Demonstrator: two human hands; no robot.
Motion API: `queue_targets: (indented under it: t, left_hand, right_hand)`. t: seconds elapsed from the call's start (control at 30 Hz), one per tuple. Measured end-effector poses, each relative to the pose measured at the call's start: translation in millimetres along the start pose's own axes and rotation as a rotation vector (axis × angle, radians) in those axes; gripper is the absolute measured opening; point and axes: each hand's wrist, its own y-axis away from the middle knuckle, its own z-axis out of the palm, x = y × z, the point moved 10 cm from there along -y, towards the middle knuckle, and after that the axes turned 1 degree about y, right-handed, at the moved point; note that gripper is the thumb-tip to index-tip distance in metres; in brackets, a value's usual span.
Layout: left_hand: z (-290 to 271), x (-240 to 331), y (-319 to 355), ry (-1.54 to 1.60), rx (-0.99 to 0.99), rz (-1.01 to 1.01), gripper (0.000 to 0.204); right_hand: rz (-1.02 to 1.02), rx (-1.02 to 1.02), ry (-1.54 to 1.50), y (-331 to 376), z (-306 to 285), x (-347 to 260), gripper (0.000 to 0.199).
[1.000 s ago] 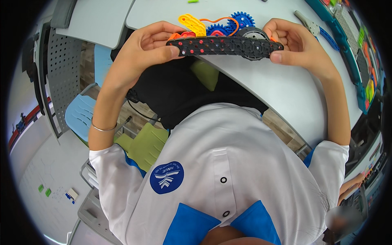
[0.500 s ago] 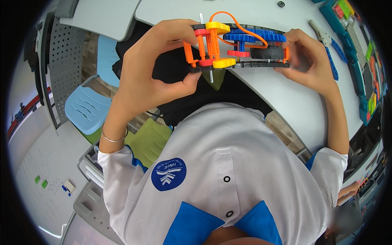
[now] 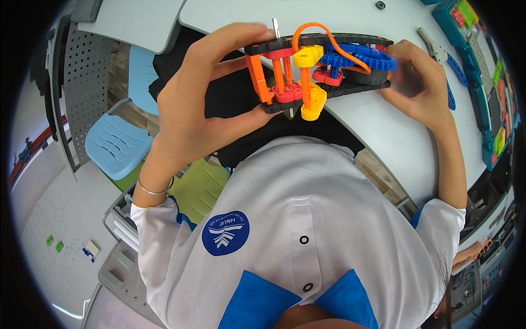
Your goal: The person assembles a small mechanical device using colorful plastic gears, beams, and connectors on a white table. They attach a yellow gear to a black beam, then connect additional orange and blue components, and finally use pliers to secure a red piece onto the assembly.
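- The toy model (image 3: 329,77) is held up in front of the person, off the desk (image 3: 383,126) and partly over its edge, tilted so the blue gears (image 3: 361,57) and yellow pieces (image 3: 313,105) show.
- The left hand (image 3: 189,93) has its fingers clamped across the left end, thumb at the lower black bar and forefinger by the upper one, next to a metal rod (image 3: 276,27).
- The right hand (image 3: 424,90) has thumb and forefinger pinched on the other end; blur hides the remaining fingers.
- Holding the model up to view like this seems best done by the black bars, pressing lightly and evenly, since a hard squeeze could bow the sides.
- Both hands should tilt together, I judge, so the frame does not twist.
- Keeping fingertips off the orange band (image 3: 312,24) and gears would avoid a snag; the rod looks easy to nudge.
- At the right, a teal tray (image 3: 485,131) holds loose green, red, orange and yellow parts; the smaller ones are too unclear to name.
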Motion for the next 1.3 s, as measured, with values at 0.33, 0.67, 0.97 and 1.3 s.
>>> queue_targets:
  t: [0.33, 0.67, 0.97, 1.3]
  left_hand:
    - [1.3, 12.3, 1.0, -0.223, -0.043, 0.112, 0.071]
    - [-2.5, 1.8, -1.5, -0.059, 0.026, 0.001, 0.058]
    - [4.0, 10.6, 0.2, -0.23, -0.067, 0.16, 0.042]
    - [5.7, 12.9, -1.3, -0.25, -0.088, 0.142, 0.035]
  right_hand:
    - [-0.034, 0.018, -0.005, -1.1, 0.7, -4.7, 0.039]
    - [-0.053, 0.007, 0.005, -1.8, 0.9, -5.7, 0.039]
    - [-0.028, -0.003, -0.001, 0.1, 2.5, -2.9, 0.042]
    - [-0.012, -0.015, 0.004, 0.8, 4.3, 0.2, 0.043]
